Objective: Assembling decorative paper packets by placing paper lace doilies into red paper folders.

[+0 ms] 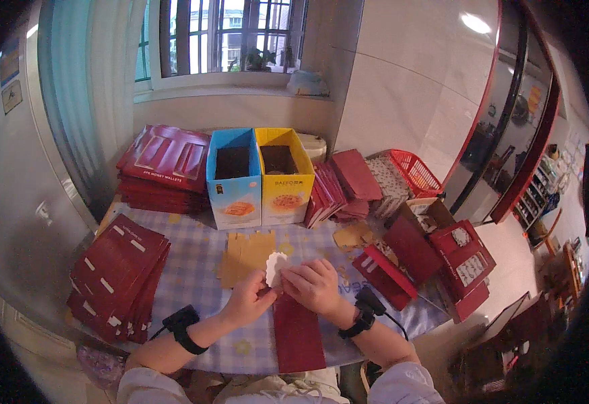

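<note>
White scalloped paper insert [275, 267] pinched between fingers of left hand [247, 300] and right hand [316, 285], just above flat dark-red envelope [298, 333] on checked worktop [193, 269]. Fitting step, apparently; next, aligning insert with envelope. Tan card sheets [244, 257] beyond fingers.

My fingers [275, 288] pinch thin white paper [275, 266] over a matt red card sleeve [299, 333]; the counter [193, 269] wears soft checked cloth, with rough tan card [244, 256] on it.

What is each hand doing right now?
Left hand: closed, pinching the white scalloped paper piece.
Right hand: closed on the same paper piece, above the dark red sleeve.
</note>
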The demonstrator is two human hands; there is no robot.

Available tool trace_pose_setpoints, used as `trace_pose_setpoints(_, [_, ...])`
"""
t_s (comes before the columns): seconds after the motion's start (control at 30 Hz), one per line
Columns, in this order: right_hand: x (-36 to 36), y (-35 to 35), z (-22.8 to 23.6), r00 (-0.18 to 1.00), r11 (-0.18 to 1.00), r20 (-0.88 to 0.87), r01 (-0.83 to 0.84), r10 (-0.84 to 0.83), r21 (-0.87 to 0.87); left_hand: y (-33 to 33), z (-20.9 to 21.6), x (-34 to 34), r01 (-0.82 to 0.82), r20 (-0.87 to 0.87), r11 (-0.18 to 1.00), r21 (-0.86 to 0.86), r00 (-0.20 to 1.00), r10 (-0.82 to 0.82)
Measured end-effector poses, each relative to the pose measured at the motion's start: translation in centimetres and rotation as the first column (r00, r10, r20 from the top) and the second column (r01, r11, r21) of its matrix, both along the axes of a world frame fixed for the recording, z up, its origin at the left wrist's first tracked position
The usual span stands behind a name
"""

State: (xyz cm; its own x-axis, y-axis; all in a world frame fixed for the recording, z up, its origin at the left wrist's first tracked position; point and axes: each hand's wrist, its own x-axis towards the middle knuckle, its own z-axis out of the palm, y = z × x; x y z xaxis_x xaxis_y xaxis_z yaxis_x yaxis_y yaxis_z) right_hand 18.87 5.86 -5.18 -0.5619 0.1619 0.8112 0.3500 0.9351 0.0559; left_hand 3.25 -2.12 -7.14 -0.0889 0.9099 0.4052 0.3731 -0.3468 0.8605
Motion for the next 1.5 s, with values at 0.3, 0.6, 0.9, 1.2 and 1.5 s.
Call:
trace_pose_setpoints(0.3, [0.4,-0.3,0.1,0.999,1.0,0.042,-0.005,0.004,0.025,-0.3,0.5,0.0,0.05,0.011,0.999,-0.011,0.999,-0.049])
trace_pose_setpoints(0.6, [-0.1,0.1,-0.6,0.991,0.966,-0.133,-0.056,0.023,-0.254,-0.1,-0.2,-0.2,0.063,0.034,0.998,0.028,0.997,-0.064])
trace_pose_setpoints(0.9, [1.5,3.0,1.6,0.94,0.724,0.0,0.262,-0.34,-0.638,0.6,0.0,-0.3,0.142,0.482,0.988,-0.059,0.871,-0.096])
trace_pose_setpoints(1.2, [3.0,4.5,0.9,0.805,0.797,0.324,0.571,-0.497,-0.197,0.3,0.9,-0.8,0.169,0.506,0.975,-0.143,0.859,-0.075])
trace_pose_setpoints(1.5, [1.2,1.0,2.8,0.915,-0.02,-0.396,-0.396,0.071,-0.918,-0.2,2.9,-2.1,-0.026,-0.583,0.796,0.605,0.666,0.465])
